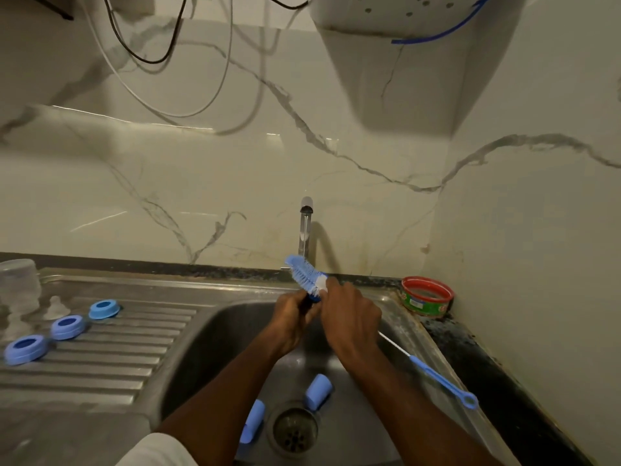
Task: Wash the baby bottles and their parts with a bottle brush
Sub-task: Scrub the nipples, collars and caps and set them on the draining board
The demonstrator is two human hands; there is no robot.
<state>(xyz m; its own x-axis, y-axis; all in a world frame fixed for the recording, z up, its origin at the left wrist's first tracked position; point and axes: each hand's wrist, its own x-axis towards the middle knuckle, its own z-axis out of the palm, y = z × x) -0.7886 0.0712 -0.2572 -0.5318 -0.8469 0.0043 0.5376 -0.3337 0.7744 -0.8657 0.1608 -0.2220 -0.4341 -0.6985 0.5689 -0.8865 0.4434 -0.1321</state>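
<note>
Above two pale blue plastic caps [318,391] by the drain, the left hand [291,322] clenches the blue-bristled bottle brush [304,273] while the right hand [349,317] pinches its bristles; best worked under running water

Over the sink [215,334] my left hand [291,323] grips the bottle brush [306,274] by its dark handle, bristles tilted up toward the tap [305,227]. My right hand [351,322] pinches the bristle base (something white there). Two blue caps [317,391] lie by the drain [295,430].
</note>
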